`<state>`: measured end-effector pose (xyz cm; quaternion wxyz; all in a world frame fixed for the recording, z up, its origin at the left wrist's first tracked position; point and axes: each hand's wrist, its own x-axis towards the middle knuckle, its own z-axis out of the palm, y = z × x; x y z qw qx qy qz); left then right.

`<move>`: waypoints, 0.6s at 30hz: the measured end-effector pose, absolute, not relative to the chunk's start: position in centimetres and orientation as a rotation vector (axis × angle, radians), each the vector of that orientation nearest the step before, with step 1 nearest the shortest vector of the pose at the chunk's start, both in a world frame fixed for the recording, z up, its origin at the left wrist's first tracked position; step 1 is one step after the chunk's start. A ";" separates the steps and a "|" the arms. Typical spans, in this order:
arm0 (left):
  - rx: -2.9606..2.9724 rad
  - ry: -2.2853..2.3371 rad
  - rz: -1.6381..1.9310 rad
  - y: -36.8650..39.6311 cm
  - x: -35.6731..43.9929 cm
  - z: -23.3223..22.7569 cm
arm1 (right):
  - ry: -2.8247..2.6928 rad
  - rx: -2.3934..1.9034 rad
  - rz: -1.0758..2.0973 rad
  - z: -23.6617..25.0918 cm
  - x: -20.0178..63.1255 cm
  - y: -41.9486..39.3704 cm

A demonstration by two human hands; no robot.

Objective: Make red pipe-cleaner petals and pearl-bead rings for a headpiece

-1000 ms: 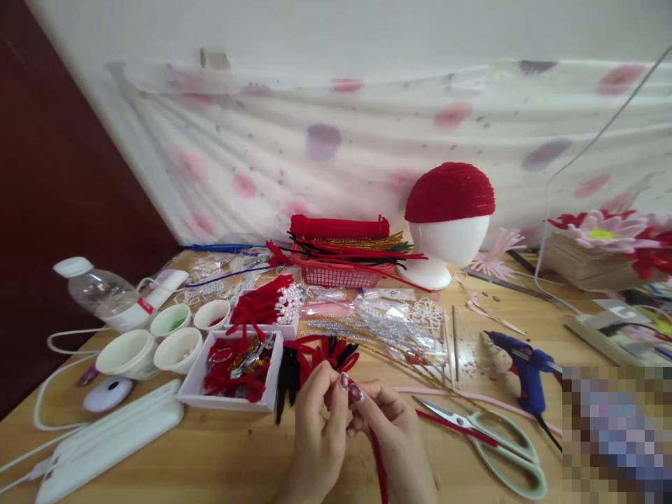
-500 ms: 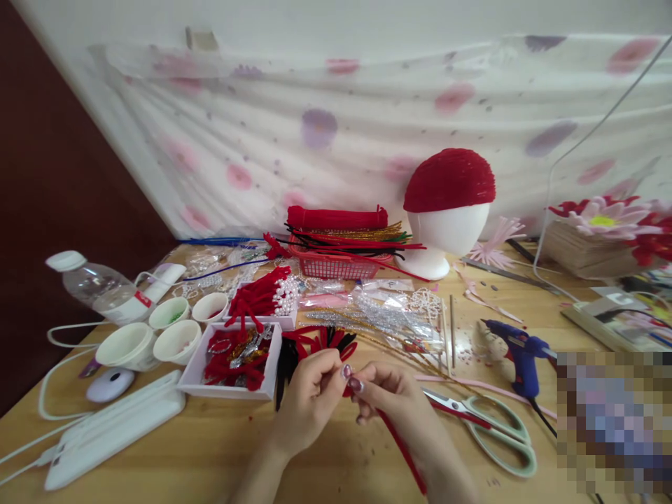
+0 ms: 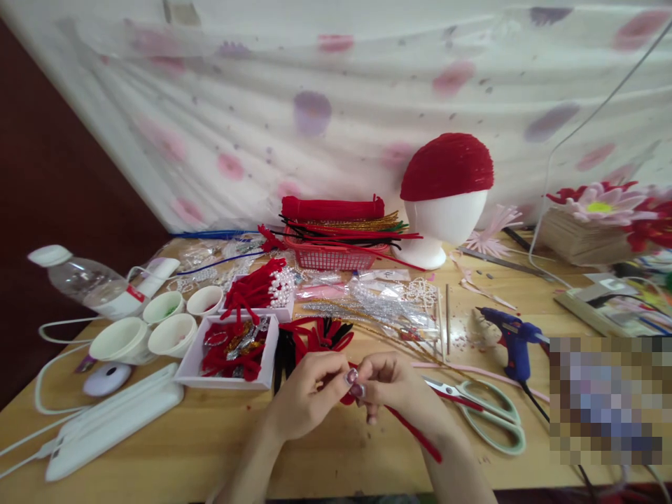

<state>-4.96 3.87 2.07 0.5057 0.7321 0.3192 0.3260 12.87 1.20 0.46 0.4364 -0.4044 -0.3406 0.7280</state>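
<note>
Both hands meet over the front middle of the table, thumbs almost touching. My left hand is closed in a pinch on the end of a red pipe cleaner. My right hand pinches the same fuzzy strip close by, and its long tail slants out below that hand toward the right wrist. A little red shows beneath the thumbs; the fingers hide the rest of the held part. Just behind the hands lies a bunch of red and black pipe cleaners. Green-handled scissors rest to the right of my right hand.
White boxes of red pieces, paper cups, a bottle and a white power strip fill the left. Behind stand a red basket and a foam head with a red cap. A blue glue gun lies right.
The view has tipped slightly downward. Both hands stay pinched together, and the red pipe cleaner's tail has swung outward to the right, now lying across the right wrist.
</note>
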 end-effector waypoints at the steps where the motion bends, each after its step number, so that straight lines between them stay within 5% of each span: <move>1: 1.766 0.760 0.771 4.0 -5.1 2.2 | -0.850 -1.001 1.827 0.5 13.0 1.3; 11: 1.425 1.227 1.353 2.0 -1.1 -0.9 | -0.593 -1.045 1.424 -0.4 8.5 0.2; 18: 1.623 0.904 0.939 3.6 -4.1 1.2 | -0.740 -1.029 1.695 0.4 12.2 0.8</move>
